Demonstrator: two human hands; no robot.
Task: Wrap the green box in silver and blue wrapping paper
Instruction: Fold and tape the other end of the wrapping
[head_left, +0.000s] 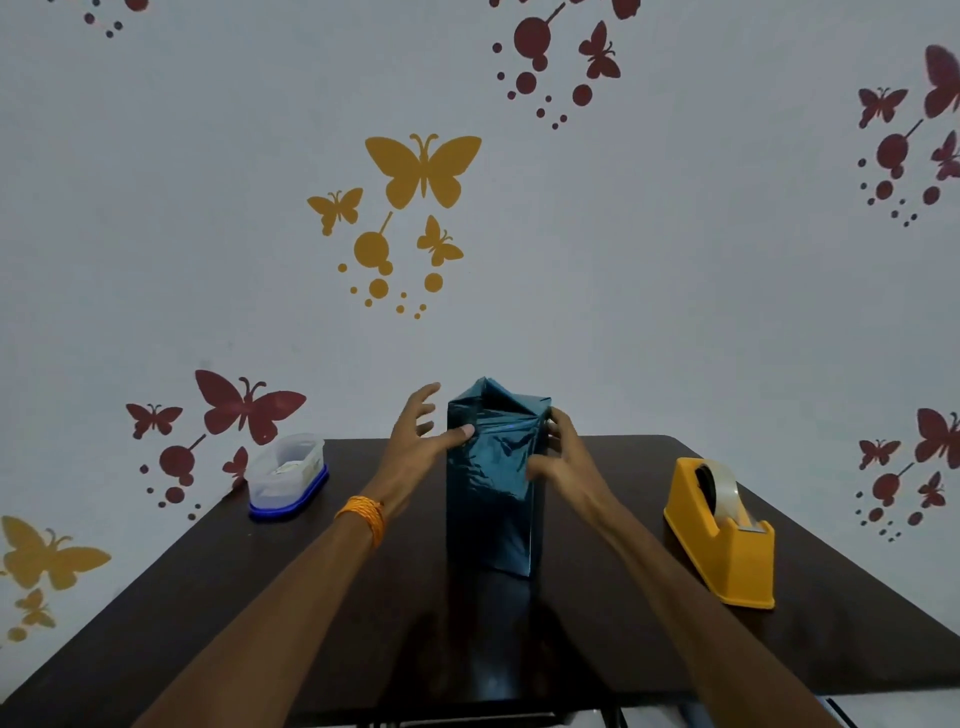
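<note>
The box (491, 483) stands upright on end in the middle of the dark table (363, 597), covered in shiny blue wrapping paper; no green shows. Its top end has paper flaps folded up into points. My left hand (421, 434) is beside the box's upper left, thumb pressed on the front face, fingers spread and straight. My right hand (558, 447) is at the upper right edge, fingers curled round the paper fold at that corner, thumb on the front face.
A yellow tape dispenser (722, 535) with a clear tape roll sits on the right of the table. A clear plastic container with a blue lid (285, 478) lies upside down at the back left. A wall with butterfly decals is close behind.
</note>
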